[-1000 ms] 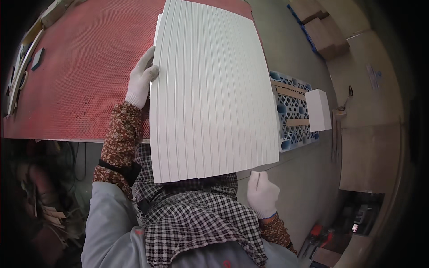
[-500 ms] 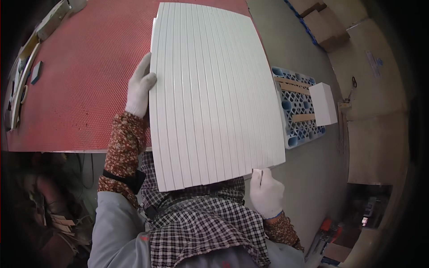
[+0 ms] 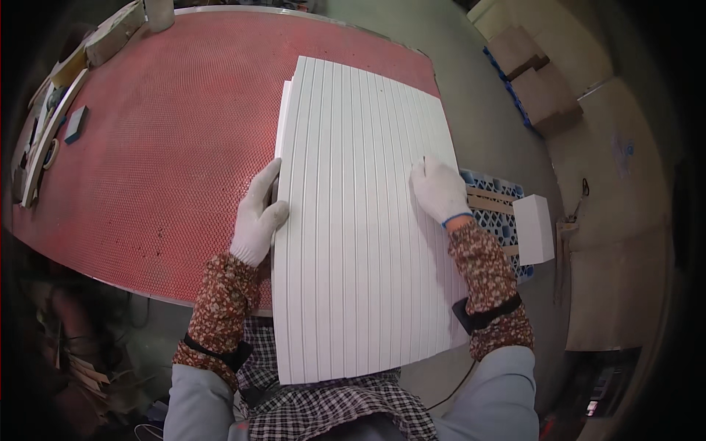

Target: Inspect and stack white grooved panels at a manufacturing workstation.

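Note:
A large white panel with lengthwise grooves point(image 3: 353, 250) lies in front of me, its near end jutting over the table's edge toward my apron. Along its far left side a second white edge point(image 3: 284, 121) peeks out from underneath. My left hand point(image 3: 259, 220), in a white glove, grips the panel's left edge with the thumb near the top face. Over the right part of the grooved face is my gloved right hand point(image 3: 440, 189), fingers pinched together. Whatever is in that pinch is too small to make out.
The panel rests on a red textured tabletop point(image 3: 169, 154). A tape roll point(image 3: 51, 153) and a small grey-blue block point(image 3: 76, 124) sit at its left. Right of the table, a blue pallet point(image 3: 489, 181) bears a white box point(image 3: 533, 229). Cardboard boxes point(image 3: 544, 95) stand farther back.
My right hand has moved from the panel's near right corner up onto its grooved face. The panel appears lower in view as the view shifted; my left hand keeps its left edge.

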`<action>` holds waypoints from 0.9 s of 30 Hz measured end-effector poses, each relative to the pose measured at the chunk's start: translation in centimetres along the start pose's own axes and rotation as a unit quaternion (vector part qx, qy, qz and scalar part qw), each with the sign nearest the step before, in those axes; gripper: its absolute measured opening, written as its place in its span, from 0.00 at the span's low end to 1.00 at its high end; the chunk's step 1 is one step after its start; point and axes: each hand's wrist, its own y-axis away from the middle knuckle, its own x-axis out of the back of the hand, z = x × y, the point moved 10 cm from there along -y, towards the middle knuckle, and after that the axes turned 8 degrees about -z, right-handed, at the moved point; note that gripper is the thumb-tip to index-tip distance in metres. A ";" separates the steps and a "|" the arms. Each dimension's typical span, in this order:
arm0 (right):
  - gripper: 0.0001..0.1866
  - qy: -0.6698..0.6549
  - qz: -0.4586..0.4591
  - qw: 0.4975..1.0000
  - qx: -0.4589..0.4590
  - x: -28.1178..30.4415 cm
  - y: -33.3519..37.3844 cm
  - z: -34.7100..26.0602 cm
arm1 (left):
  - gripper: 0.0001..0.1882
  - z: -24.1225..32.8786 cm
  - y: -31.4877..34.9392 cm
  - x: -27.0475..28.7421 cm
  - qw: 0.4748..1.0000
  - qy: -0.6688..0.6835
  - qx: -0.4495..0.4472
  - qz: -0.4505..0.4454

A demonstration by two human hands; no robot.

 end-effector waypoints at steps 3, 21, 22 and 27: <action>0.25 0.039 -0.002 0.999 -0.005 1.1 -7.5 -0.1 | 0.46 -0.4 0.8 -0.9 1.000 0.006 0.000 -0.022; 0.26 0.025 0.014 1.000 0.009 3.4 -20.0 -0.3 | 0.48 -0.1 -0.3 -1.1 0.998 0.008 -0.030 -0.049; 0.26 0.024 0.010 1.000 0.007 3.7 -18.4 -0.2 | 0.48 0.2 -0.4 -1.3 0.998 0.008 -0.026 -0.051; 0.23 0.026 0.022 0.999 0.015 1.7 -6.0 1.0 | 0.47 0.9 -0.4 -1.4 0.999 -0.018 -0.019 -0.036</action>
